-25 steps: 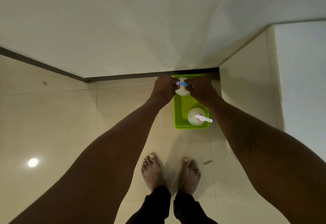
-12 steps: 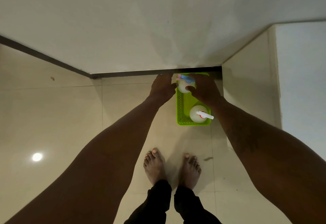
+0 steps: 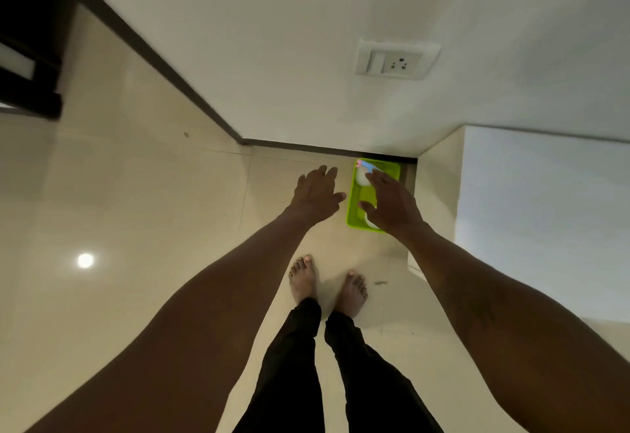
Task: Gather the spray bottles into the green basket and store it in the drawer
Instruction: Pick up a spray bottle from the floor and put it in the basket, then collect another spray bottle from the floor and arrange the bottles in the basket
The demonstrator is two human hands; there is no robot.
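Observation:
The green basket [image 3: 354, 207] sits on the tiled floor in the corner where the wall meets a white cabinet side. Inside it stands a white spray bottle with a blue and pink head [image 3: 362, 173] at the far end. A second white bottle [image 3: 370, 223] at the near end is mostly hidden by my right hand [image 3: 392, 202], which hovers above the basket with fingers spread, holding nothing. My left hand [image 3: 315, 194] is open too, above the floor just left of the basket.
My bare feet [image 3: 327, 284] stand on the beige tiles just behind the basket. A wall socket [image 3: 395, 59] is on the white wall above. A white cabinet or furniture side [image 3: 545, 214] rises at the right. Dark furniture [image 3: 27, 40] fills the top left corner.
Both hands have let go of the far bottle's spray head and lifted away from the basket, fingers spread. The view has risen and pulled back, showing more wall and the socket.

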